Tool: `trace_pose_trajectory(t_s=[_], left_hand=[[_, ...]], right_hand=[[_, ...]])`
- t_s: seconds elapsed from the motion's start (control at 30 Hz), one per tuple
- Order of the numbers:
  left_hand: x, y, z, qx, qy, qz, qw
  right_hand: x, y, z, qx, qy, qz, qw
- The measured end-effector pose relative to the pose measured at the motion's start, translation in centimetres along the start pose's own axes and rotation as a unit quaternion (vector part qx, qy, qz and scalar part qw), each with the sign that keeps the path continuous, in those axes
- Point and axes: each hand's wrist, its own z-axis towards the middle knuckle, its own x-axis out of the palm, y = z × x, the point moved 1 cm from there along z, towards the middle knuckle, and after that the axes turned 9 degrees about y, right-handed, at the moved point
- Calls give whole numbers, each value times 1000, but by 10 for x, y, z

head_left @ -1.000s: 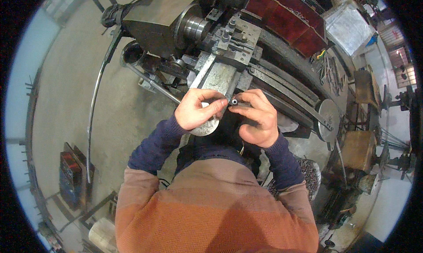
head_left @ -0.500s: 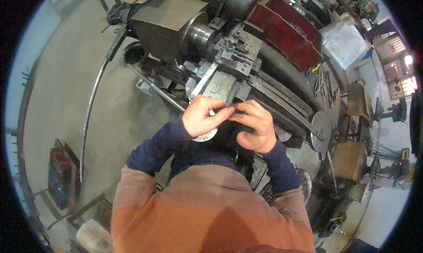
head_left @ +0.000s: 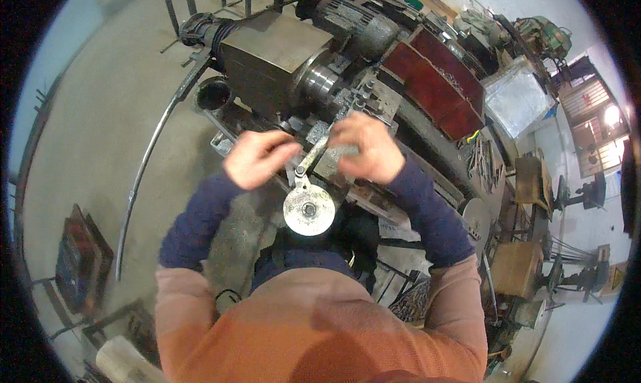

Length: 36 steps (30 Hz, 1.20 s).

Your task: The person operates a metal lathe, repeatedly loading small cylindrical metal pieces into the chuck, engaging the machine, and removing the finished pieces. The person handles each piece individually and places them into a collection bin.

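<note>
The big grey lathe (head_left: 280, 69) fills twelve o'clock, below it the left hand (head_left: 257, 157) at nine and the right hand (head_left: 364, 146) at three each close a narrow grip on a blurred metal bar (head_left: 312, 155), with the round handwheel (head_left: 308, 209) at six.

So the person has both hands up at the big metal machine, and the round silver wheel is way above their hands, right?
Not quite. In the head view both hands, left hand and right hand, are up at the machine, but the round silver wheel sits below them, nearer the person's body, not above.
</note>
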Motion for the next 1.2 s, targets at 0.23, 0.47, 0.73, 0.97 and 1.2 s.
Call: trace_pose_trajectory(t_s=[0.23, 0.47, 0.73, 0.97, 1.2], left_hand=[[-129, 72, -116, -195, -219, 400, 868], [-124, 134, -209, -372, -181, 327, 850], [-128, 161, -182, -381, -148, 402, 819], [-255, 247, -194, -485, -67, 543, 682], [-271, 267, -162, -631, -111, 415, 646]], right_hand=[[9, -93, 46, 200, 67, -286, 935], [11, -110, 63, 250, 129, -218, 935], [6, -124, 66, 288, 130, -61, 947], [5, -115, 67, 248, 115, -43, 961], [7, -118, 59, 244, 72, -63, 965]])
